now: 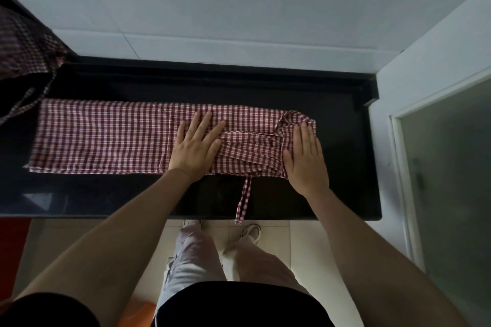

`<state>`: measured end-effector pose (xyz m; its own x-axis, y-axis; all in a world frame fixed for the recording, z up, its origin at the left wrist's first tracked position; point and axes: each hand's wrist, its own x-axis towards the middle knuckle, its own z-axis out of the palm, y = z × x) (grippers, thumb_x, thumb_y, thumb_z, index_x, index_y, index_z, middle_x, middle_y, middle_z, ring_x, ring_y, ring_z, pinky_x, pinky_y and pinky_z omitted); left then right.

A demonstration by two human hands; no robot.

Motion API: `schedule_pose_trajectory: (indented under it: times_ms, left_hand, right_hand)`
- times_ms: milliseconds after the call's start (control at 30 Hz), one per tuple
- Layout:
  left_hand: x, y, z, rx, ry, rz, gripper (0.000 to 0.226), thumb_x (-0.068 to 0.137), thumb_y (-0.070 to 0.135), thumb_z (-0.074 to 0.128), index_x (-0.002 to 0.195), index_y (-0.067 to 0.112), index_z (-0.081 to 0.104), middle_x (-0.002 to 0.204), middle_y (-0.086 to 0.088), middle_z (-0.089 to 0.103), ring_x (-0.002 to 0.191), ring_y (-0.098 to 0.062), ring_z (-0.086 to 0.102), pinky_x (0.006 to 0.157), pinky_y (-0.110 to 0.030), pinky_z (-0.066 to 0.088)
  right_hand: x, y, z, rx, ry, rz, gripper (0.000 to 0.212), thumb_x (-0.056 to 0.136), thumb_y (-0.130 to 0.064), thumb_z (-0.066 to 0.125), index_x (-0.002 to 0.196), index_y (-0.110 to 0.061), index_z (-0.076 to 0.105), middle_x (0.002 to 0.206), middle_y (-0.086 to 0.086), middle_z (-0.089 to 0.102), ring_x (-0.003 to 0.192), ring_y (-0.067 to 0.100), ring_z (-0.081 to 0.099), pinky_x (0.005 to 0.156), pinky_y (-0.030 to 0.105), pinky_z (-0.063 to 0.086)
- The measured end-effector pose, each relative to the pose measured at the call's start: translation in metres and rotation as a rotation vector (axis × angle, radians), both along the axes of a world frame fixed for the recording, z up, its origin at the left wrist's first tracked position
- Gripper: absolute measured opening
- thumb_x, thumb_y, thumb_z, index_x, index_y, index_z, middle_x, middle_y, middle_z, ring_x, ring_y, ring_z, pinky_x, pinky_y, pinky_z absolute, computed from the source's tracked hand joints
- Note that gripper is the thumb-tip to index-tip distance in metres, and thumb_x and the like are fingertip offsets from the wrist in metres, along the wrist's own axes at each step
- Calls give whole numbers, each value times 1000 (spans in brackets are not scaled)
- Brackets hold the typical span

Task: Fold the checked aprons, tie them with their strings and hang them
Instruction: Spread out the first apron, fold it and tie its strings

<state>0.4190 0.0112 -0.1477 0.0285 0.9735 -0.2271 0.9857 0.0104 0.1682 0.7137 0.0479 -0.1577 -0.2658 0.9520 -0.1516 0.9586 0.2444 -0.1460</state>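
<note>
Pressing a folded checked apron flat on the black tabletop.

Straight, spread fingers [207, 125] of the left hand [195, 150] and right hand [305, 159] lie flat on the apron [106, 135], gripping nothing. Its long axis runs along the tabletop [345, 194] from the right end, under the right hand, leftward; a string [245, 200] hangs over the front edge between both hands.
</note>
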Motion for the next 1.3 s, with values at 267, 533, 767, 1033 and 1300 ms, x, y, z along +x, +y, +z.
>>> schedule_pose_trajectory:
  times_ms: [267,533,767,1033,1300]
  left_hand:
    - [47,7,1,3,-33,-40,56,99,54,-1,154,41,-8,163,3,-17,149,-20,-21,121,-47,-9]
    - [56,10,3,0,-39,-57,56,100,54,4,153,42,-8,163,3,-17,149,-19,-21,121,-47,-9]
    - [69,11,4,-30,-38,-36,57,100,54,3,154,40,-10,163,1,-20,148,-20,-23,121,-48,-9]
    - [97,19,6,-23,-74,-151,58,99,52,0,155,36,-9,163,2,-17,149,-20,-21,122,-47,-6]
    - [39,8,28,38,-129,60,56,101,49,7,155,35,-2,164,3,-12,149,-17,-20,119,-45,-13]
  right_hand:
    - [24,13,27,102,175,-209,52,102,-26,33,150,-5,33,160,13,29,151,26,17,123,46,16]
    - [-51,4,12,90,101,-65,63,104,-45,23,156,-10,22,164,11,15,153,27,6,123,48,13]
    - [-31,11,3,32,59,-58,65,103,-48,18,158,-14,14,166,9,6,153,26,-3,123,43,0]
    - [19,25,7,7,-20,-55,67,102,-51,12,158,-15,9,166,9,2,153,26,-5,123,42,0]
    - [-50,22,45,172,129,-58,59,101,-36,35,150,-4,34,160,17,26,151,31,15,123,47,11]
